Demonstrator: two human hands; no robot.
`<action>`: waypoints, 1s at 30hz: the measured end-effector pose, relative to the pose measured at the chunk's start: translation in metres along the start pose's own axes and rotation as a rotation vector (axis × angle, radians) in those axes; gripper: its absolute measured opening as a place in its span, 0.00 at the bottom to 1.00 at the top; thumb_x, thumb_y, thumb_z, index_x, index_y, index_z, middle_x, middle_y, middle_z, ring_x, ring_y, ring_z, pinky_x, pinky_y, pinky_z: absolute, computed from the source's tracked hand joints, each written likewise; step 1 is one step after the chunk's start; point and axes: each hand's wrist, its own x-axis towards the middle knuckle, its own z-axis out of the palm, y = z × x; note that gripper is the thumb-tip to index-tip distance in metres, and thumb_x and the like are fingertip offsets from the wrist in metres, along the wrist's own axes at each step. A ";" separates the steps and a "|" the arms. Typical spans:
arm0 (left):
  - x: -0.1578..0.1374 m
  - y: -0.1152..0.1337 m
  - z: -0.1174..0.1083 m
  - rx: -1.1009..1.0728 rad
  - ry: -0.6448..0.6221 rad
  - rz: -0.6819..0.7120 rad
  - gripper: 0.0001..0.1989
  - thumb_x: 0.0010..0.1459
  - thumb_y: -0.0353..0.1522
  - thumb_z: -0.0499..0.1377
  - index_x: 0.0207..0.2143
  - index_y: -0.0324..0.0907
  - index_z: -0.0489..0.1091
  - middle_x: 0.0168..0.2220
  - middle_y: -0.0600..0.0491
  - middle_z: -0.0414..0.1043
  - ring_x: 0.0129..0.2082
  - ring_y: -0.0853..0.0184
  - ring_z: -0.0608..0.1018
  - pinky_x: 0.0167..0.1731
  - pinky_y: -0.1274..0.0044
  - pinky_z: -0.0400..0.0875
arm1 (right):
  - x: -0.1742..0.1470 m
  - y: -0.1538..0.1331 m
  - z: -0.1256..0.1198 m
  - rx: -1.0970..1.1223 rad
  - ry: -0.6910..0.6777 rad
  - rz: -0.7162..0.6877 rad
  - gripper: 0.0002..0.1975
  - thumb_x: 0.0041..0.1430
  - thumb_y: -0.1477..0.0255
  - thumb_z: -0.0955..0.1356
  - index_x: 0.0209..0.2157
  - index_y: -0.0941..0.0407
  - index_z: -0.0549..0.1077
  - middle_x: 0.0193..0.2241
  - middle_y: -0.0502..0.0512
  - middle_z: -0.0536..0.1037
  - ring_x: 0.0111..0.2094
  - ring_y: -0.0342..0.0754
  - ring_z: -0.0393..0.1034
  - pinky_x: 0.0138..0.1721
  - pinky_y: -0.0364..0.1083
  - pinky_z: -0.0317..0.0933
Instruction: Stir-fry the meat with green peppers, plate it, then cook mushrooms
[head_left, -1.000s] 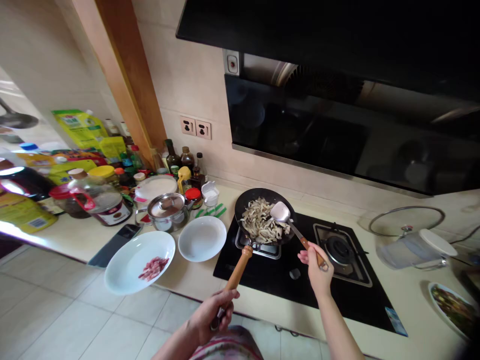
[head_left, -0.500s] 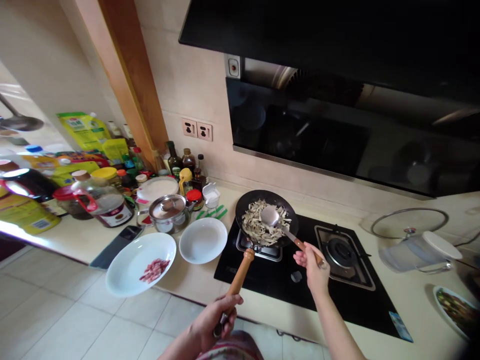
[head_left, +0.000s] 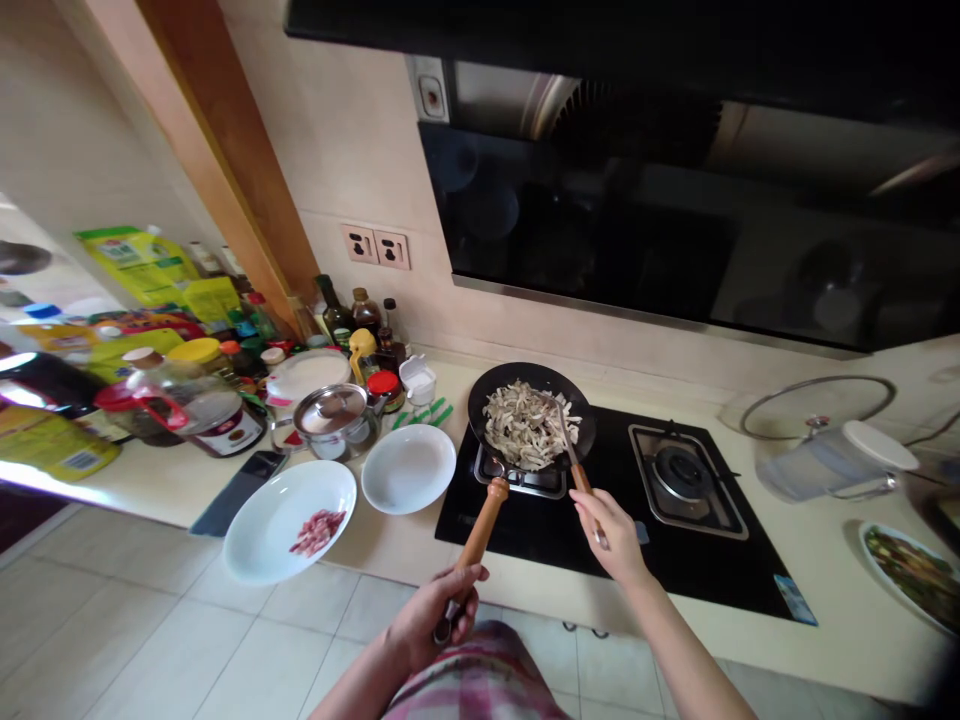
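Observation:
My left hand (head_left: 439, 615) is wrapped round the wooden handle of a black wok (head_left: 517, 374) on the left burner. Pale sliced pieces (head_left: 523, 430), which look like mushrooms, fill the wok's middle. In my right hand (head_left: 613, 532) is the wooden handle of a metal spatula (head_left: 576, 474). Its head is among the slices at the wok's right side, seen nearly edge-on and partly hidden. Left of the wok is a white bowl (head_left: 409, 470). Beside that, a larger white plate (head_left: 259, 525) holds small pieces of raw meat (head_left: 317, 532).
A lidded steel pot (head_left: 336, 420) and several bottles and jars crowd the counter's left. The right burner (head_left: 681, 470) has no pan. Farther right are a glass lid (head_left: 817, 408), a clear pitcher (head_left: 817, 465) and a plate of cooked food (head_left: 911, 580). A range hood (head_left: 637, 230) hangs above.
The spatula has turned from broadside to nearly edge-on and shifted right in the wok, with my right hand moving left. The slices are rearranged. The whole view has shifted slightly.

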 end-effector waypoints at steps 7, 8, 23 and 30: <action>-0.003 0.001 -0.003 -0.031 -0.015 -0.040 0.16 0.51 0.39 0.62 0.38 0.38 0.67 0.18 0.59 0.63 0.14 0.78 0.63 0.14 0.85 0.52 | -0.054 0.002 0.037 -0.025 -0.090 0.271 0.27 0.53 0.77 0.61 0.57 0.54 0.63 0.45 0.56 0.73 0.42 0.47 0.70 0.45 0.45 0.65; -0.004 0.000 -0.003 -0.036 -0.010 -0.047 0.16 0.51 0.39 0.62 0.39 0.38 0.67 0.19 0.59 0.63 0.14 0.78 0.63 0.14 0.85 0.53 | -0.061 0.005 0.043 -0.049 -0.057 0.423 0.24 0.55 0.74 0.61 0.55 0.55 0.64 0.42 0.56 0.75 0.39 0.46 0.71 0.43 0.44 0.66; -0.023 -0.009 -0.004 -0.134 0.059 -0.021 0.18 0.51 0.40 0.63 0.41 0.38 0.69 0.20 0.59 0.61 0.17 0.78 0.63 0.15 0.86 0.56 | -0.055 0.072 0.052 -0.381 -0.111 0.989 0.21 0.59 0.61 0.63 0.49 0.59 0.68 0.34 0.61 0.78 0.39 0.53 0.73 0.36 0.47 0.61; -0.026 -0.013 -0.005 -0.176 0.059 -0.010 0.18 0.51 0.40 0.63 0.41 0.38 0.69 0.20 0.59 0.61 0.16 0.78 0.64 0.15 0.85 0.57 | -0.061 0.077 0.048 -0.394 -0.140 0.935 0.21 0.59 0.62 0.63 0.51 0.58 0.68 0.36 0.59 0.78 0.39 0.53 0.73 0.35 0.46 0.61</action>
